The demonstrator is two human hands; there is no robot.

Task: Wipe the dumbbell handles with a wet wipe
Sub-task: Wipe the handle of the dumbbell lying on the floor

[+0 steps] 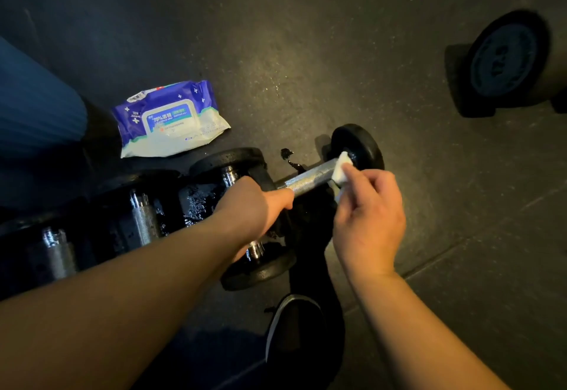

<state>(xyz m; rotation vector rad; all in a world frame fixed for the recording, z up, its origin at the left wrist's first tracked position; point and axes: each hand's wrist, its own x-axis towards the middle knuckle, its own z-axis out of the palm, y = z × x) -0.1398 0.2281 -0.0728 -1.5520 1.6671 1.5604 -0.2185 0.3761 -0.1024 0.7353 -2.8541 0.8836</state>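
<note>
Two bare arms reach down. Left hand [254, 202] grips the near end of the shiny silver dumbbell handle [310, 178]. Right hand [368, 224] pinches a small white wet wipe [341, 168] against the handle's far end, beside the black round weight [359, 147]. Its fingertips are hidden.
</note>
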